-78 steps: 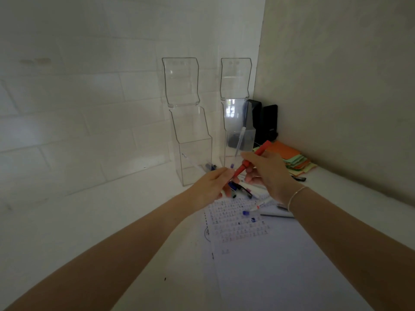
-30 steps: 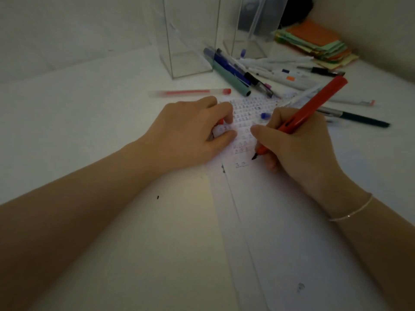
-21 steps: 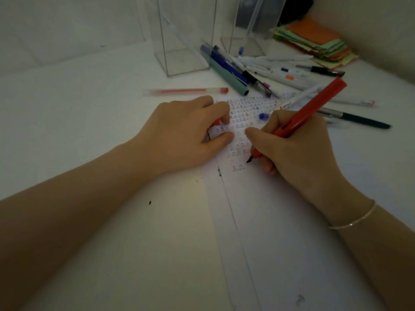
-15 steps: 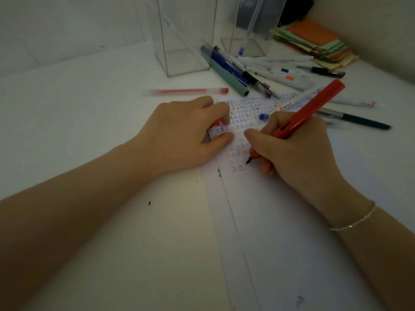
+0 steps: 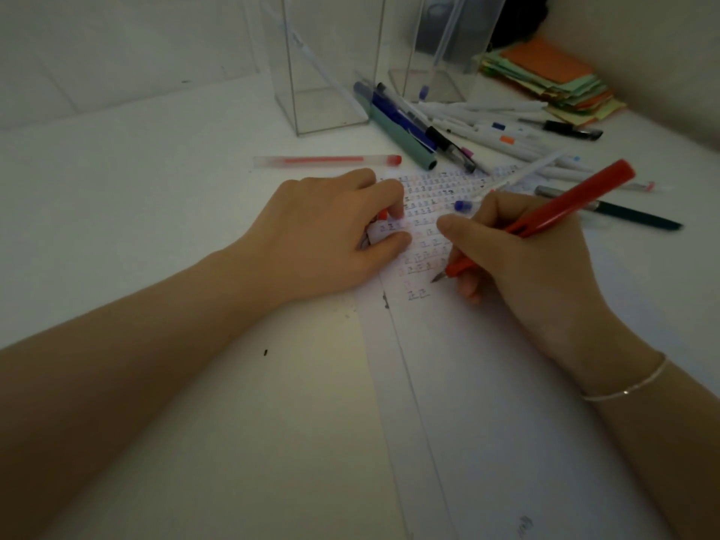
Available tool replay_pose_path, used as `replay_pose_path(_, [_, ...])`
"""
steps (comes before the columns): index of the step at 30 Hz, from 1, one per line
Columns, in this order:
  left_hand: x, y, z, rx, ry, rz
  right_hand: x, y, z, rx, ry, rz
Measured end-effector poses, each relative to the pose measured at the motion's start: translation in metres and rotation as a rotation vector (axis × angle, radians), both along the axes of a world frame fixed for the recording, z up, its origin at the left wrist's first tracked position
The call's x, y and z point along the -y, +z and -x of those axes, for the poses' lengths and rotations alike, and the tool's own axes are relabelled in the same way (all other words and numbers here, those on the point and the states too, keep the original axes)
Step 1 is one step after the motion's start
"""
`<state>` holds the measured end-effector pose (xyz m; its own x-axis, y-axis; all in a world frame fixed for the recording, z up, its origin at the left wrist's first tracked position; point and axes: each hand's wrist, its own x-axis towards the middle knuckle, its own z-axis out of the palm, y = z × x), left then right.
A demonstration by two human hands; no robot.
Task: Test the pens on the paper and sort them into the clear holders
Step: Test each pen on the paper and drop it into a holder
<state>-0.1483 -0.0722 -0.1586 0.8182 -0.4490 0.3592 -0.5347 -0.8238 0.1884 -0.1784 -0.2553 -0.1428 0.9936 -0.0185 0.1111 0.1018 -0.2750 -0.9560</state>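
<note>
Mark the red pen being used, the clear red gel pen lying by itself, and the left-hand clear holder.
red pen (image 5: 576,202), head view, mid-barrel above the right hand.
clear red gel pen (image 5: 327,160), head view, middle of the barrel.
left clear holder (image 5: 331,115), head view, bare floor.

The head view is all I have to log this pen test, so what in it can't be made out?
- Small red thing under the left hand: curled fingers hide most of it.
- Marks on the white paper: too small to read.
- Whether the red pen in the right hand writes: its nib tip is too fine to tell.
- Two clear plastic holders: tops cut off by the upper edge.
</note>
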Motion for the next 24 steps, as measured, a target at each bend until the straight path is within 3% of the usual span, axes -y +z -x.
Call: replay_pose_path(24, [-0.0002,-0.0004,0.0004,0.023,-0.006,0.003,-0.0019,-0.0039,-0.0005,0.038,-0.111,0.095])
